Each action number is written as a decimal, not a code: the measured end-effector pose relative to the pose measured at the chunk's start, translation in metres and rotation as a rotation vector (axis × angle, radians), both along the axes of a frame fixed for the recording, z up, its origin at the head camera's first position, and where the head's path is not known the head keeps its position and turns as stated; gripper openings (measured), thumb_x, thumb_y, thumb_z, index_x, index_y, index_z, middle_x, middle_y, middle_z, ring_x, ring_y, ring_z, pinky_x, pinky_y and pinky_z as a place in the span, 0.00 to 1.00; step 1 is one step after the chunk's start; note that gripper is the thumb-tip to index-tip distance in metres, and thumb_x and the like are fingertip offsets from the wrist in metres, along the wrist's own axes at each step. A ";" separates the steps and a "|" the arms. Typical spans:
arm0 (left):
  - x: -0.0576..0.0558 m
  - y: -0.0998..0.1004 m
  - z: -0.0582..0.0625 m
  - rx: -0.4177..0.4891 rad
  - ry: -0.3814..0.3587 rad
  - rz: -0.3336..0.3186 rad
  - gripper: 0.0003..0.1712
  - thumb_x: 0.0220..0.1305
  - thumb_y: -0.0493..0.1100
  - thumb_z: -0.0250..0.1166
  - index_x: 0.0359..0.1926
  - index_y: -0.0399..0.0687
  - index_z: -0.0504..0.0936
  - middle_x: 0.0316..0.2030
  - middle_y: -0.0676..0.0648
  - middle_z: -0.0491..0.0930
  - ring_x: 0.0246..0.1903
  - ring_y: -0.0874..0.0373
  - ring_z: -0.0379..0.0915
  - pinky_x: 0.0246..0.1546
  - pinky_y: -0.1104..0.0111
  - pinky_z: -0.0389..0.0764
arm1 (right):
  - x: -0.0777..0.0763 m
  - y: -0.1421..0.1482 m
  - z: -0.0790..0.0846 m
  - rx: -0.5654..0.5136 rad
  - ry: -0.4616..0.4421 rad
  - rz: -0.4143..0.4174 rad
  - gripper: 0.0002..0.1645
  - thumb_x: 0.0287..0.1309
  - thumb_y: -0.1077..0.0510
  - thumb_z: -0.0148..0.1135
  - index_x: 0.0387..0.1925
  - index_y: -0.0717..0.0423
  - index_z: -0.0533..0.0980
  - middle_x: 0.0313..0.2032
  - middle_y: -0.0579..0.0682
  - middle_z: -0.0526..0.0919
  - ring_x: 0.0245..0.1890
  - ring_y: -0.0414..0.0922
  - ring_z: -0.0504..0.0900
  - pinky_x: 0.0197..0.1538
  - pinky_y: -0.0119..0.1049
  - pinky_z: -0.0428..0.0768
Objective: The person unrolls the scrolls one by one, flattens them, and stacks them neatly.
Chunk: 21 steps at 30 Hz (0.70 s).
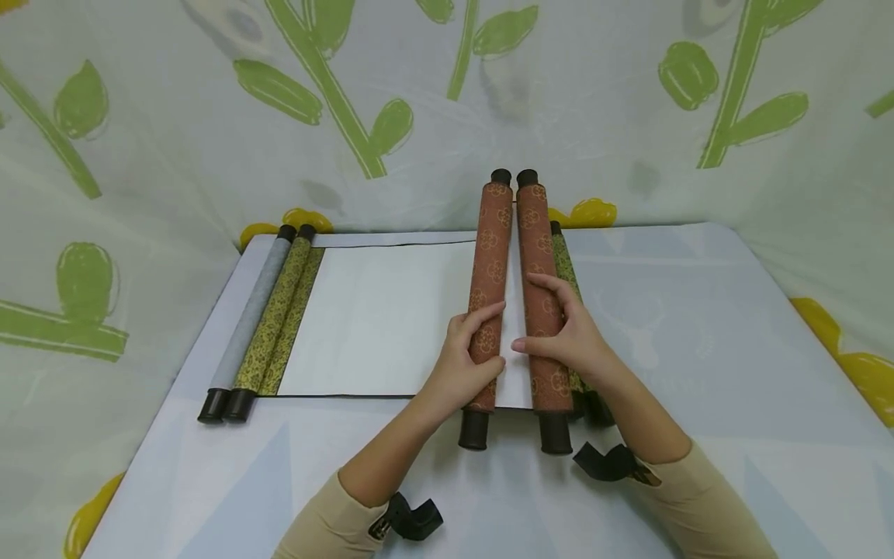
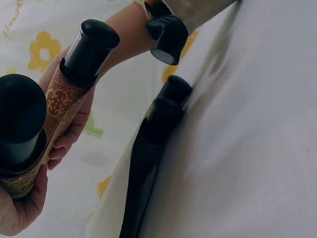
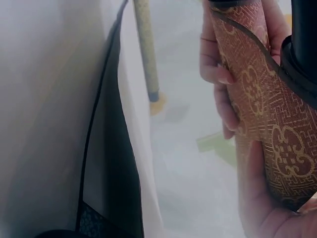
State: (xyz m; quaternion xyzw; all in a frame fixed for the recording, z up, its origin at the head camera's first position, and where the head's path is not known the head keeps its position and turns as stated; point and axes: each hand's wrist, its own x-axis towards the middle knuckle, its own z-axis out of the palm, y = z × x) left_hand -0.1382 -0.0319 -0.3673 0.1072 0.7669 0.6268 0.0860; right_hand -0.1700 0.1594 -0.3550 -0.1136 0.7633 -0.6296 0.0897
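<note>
My left hand [image 1: 464,357] grips a red-brown roll [image 1: 491,256] of a hanging scroll, with gold flowers and black end knobs. A matching roll [image 1: 536,241] stands close to its right, gripped by my right hand [image 1: 569,334] between thumb and fingers. Both rolls are raised above the table, nearly parallel. In the left wrist view a black knob [image 2: 94,47] and brocade show beside the fingers; the right wrist view shows the brocade [image 3: 287,148] close up. Below lies a spread scroll with a white sheet [image 1: 377,318]. I cannot tell whether the red-brown rolls are joined.
On the left, a grey roll [image 1: 253,314] lies against a yellow-green roll [image 1: 275,310] at the white sheet's edge. Another yellow-green roll [image 1: 567,264] is partly hidden behind my right hand. The pale table [image 1: 670,310] meets a leaf-printed cloth wall [image 1: 594,116].
</note>
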 end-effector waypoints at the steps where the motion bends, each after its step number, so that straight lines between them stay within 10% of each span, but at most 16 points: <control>1: 0.000 0.000 -0.001 0.006 -0.007 0.004 0.39 0.52 0.34 0.59 0.65 0.68 0.67 0.60 0.42 0.56 0.54 0.48 0.62 0.44 0.59 0.74 | 0.000 0.001 0.000 -0.009 -0.004 0.005 0.54 0.44 0.66 0.72 0.70 0.45 0.54 0.62 0.54 0.60 0.52 0.53 0.70 0.46 0.41 0.76; 21: -0.002 -0.010 0.002 -0.003 -0.030 0.068 0.36 0.53 0.36 0.55 0.65 0.67 0.70 0.64 0.40 0.55 0.59 0.47 0.61 0.52 0.53 0.67 | -0.009 0.019 0.001 -0.077 -0.074 0.126 0.50 0.50 0.74 0.54 0.72 0.45 0.52 0.65 0.61 0.54 0.53 0.57 0.65 0.44 0.43 0.76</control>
